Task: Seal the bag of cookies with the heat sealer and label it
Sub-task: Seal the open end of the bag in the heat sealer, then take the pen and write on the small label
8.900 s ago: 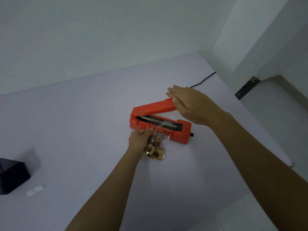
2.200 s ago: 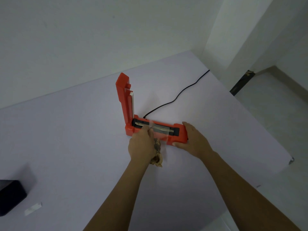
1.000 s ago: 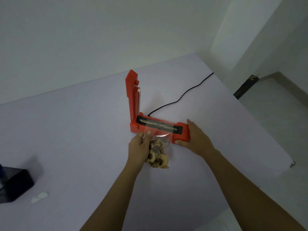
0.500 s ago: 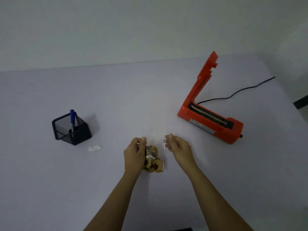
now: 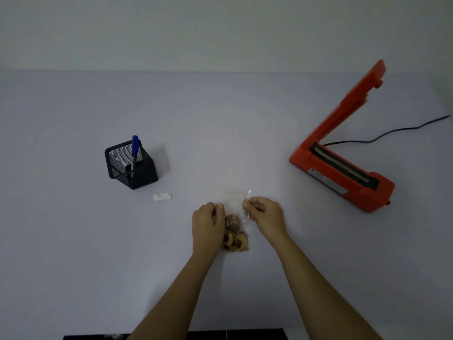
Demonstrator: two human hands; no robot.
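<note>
Bag: the small clear plastic bag of round brown cookies (image 5: 234, 235) lies on the pale grey counter (image 5: 73, 241) between both hands, well apart from the orange-red heat sealer (image 5: 343, 173), whose arm is raised.
Left: the left hand (image 5: 207, 225) has its fingers curled and pinches the bag's upper left edge.
Right: the right hand (image 5: 266, 214) pinches the upper right edge of the film.
Handling: probably light. The film looks thin, limp and slippery, and the cookies are brittle, so it should not be squeezed.
Hold: best by the empty film above the cookies, with the corners kept taut.
Label: the small white paper label (image 5: 162, 197) lies untouched near the black mesh pen holder (image 5: 131, 168).
</note>
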